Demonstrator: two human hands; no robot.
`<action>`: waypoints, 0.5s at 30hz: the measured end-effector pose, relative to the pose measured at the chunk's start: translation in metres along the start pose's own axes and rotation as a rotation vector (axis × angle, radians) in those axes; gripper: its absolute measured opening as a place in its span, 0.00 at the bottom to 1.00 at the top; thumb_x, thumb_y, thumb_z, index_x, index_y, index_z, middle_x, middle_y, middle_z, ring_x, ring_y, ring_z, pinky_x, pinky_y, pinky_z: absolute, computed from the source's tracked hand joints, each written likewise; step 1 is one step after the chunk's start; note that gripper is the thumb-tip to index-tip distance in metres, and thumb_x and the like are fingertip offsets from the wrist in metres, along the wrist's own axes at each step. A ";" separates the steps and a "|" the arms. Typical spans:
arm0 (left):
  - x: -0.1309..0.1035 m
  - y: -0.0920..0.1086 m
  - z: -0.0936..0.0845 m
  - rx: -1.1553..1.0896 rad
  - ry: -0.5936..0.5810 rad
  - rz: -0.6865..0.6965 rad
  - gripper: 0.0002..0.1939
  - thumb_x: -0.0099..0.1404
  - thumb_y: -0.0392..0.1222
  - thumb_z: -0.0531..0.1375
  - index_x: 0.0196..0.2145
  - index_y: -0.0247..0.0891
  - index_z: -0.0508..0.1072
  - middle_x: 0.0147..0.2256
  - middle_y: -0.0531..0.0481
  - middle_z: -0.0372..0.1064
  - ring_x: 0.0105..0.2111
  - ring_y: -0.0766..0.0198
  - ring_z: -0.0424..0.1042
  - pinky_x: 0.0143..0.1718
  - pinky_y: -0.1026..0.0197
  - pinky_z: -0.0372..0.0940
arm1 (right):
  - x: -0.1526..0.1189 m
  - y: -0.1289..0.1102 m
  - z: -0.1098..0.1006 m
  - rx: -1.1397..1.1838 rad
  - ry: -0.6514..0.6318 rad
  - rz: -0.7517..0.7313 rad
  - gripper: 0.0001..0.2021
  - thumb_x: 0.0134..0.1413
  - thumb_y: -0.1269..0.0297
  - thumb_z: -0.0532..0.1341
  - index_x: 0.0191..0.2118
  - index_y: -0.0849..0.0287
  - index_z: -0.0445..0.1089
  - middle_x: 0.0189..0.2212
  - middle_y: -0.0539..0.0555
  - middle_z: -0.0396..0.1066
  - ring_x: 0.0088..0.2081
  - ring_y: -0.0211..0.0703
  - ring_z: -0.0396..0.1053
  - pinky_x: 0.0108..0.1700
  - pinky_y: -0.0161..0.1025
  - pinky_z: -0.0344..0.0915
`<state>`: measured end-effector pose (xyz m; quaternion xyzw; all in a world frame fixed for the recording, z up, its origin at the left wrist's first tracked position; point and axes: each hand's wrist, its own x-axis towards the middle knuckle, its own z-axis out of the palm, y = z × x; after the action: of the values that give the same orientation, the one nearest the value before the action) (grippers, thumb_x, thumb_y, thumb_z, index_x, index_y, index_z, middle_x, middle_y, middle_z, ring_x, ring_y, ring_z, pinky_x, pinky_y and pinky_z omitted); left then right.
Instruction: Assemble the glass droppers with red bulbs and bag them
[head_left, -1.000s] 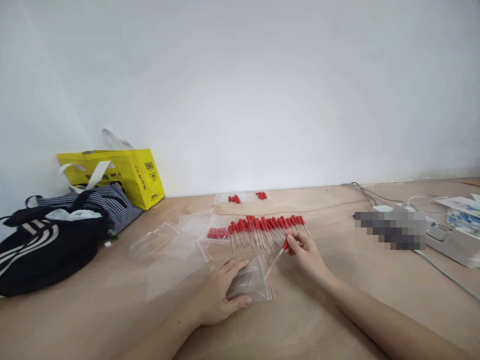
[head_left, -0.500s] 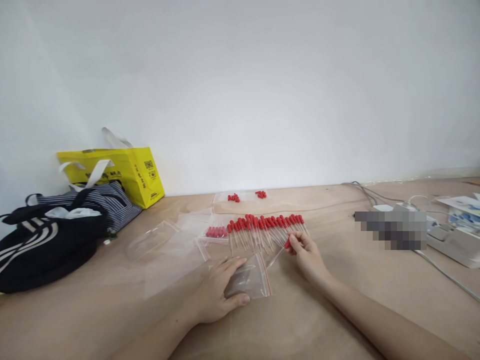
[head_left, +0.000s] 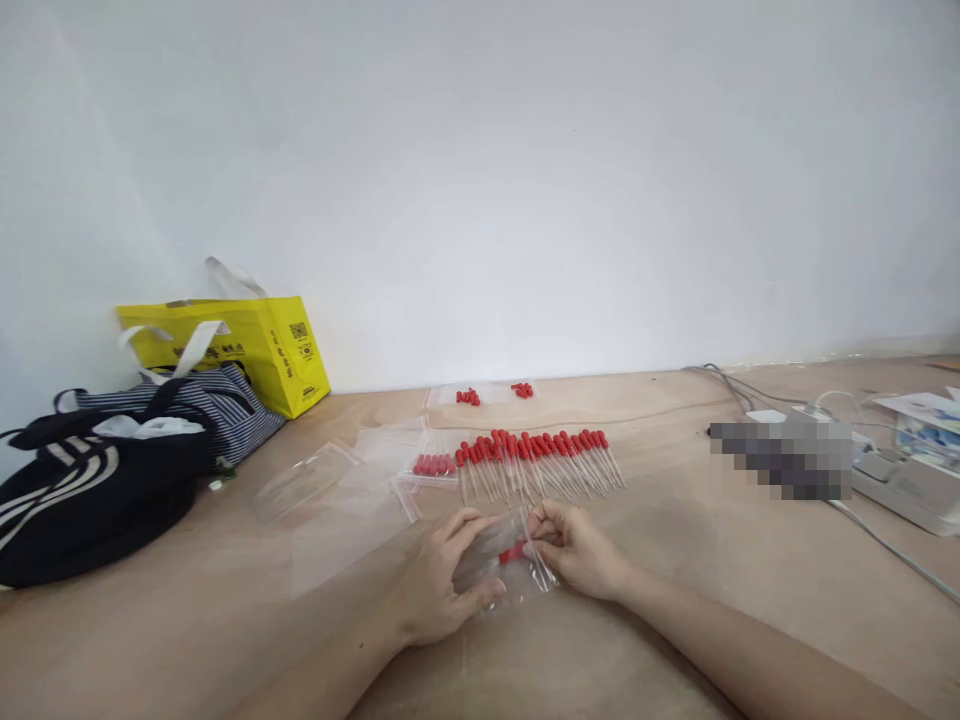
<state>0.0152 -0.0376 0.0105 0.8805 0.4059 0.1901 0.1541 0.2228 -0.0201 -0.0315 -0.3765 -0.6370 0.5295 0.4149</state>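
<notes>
A clear zip-lock bag (head_left: 517,590) lies on the table under my left hand (head_left: 442,575), its thumb on the near side and fingers on the far side. My right hand (head_left: 574,550) pinches a dropper by its red rubber bulb (head_left: 512,552) at the mouth of this bag. The bulb shows through the plastic, and the dropper's glass tube is hard to make out inside. Just beyond my hands, several droppers with red bulbs (head_left: 540,446) lie side by side in a row, tubes pointing toward me.
Left of the row, a bag of red-bulbed droppers (head_left: 433,465) lies near flat clear bags (head_left: 315,475). Another filled bag (head_left: 491,392) is by the wall. A yellow bag (head_left: 289,350) and a black bag (head_left: 97,500) stand left; a power strip (head_left: 911,490) and cables are right.
My right hand has moved left and toward me with the dropper, from beside the row to the bag's mouth. The dropper is now partly in the bag. My left hand has barely moved.
</notes>
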 end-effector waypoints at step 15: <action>-0.008 -0.009 -0.013 0.058 -0.158 -0.013 0.24 0.58 0.52 0.54 0.52 0.44 0.61 0.54 0.47 0.57 0.54 0.53 0.55 0.53 0.46 0.51 | 0.089 -0.027 -0.032 -0.968 0.489 0.004 0.11 0.49 0.60 0.54 0.35 0.54 0.71 0.35 0.53 0.67 0.35 0.41 0.65 0.36 0.36 0.58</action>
<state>-0.0013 -0.0365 0.0160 0.8941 0.4036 0.1071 0.1616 0.2180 0.0687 0.0097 -0.6381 -0.6922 0.0733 0.3291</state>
